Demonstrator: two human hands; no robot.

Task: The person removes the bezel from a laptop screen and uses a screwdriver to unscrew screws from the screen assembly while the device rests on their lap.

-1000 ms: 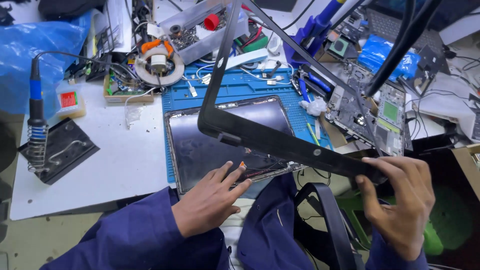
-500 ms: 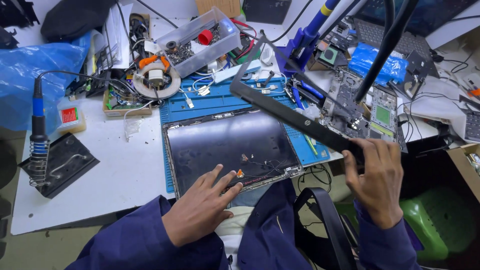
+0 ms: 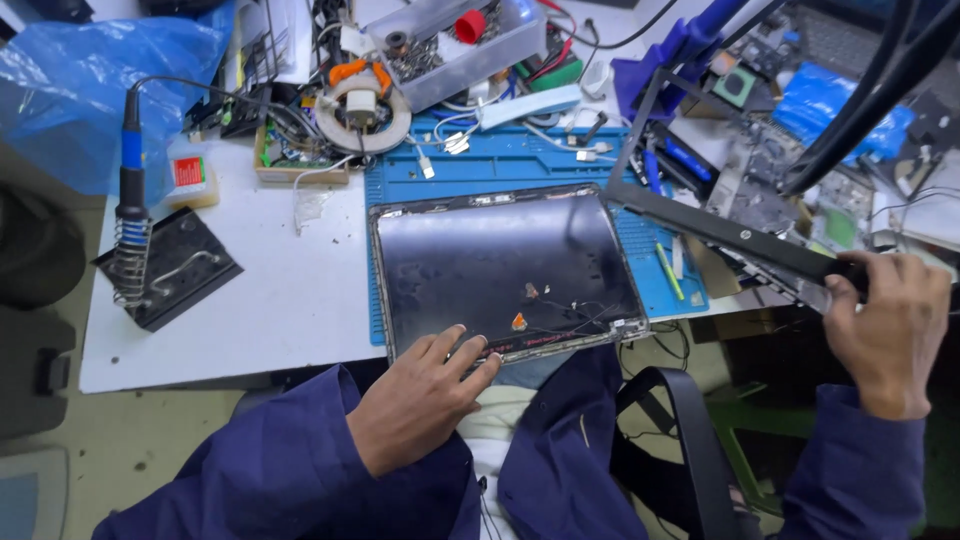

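notice how your left hand (image 3: 420,400) lies flat at the near edge of the laptop screen panel (image 3: 505,270), fingers spread, the fingertips (image 3: 478,352) pressing on its lower rim; that pins the panel to the blue repair mat (image 3: 520,165) so it cannot slide toward your lap. the panel lies face up, its far edge on the mat, its near edge overhanging the white table (image 3: 270,300) a little, which is likely why you weigh it down there. thin loose cables and small bits of tape lie on its lower right part.

your right hand (image 3: 885,325) is off to the side, well apart from the panel, fingers curled tight round one end of the black plastic screen bezel (image 3: 730,235). you hold it lifted and tilted, its far end over the mat's right edge, clear of the glass, so the frame does not scrape it.

left of the mat, the soldering iron (image 3: 128,200) stands in its coil holder, tip down and out of reach of your sleeve. a clear parts box (image 3: 455,40) sits at the back.
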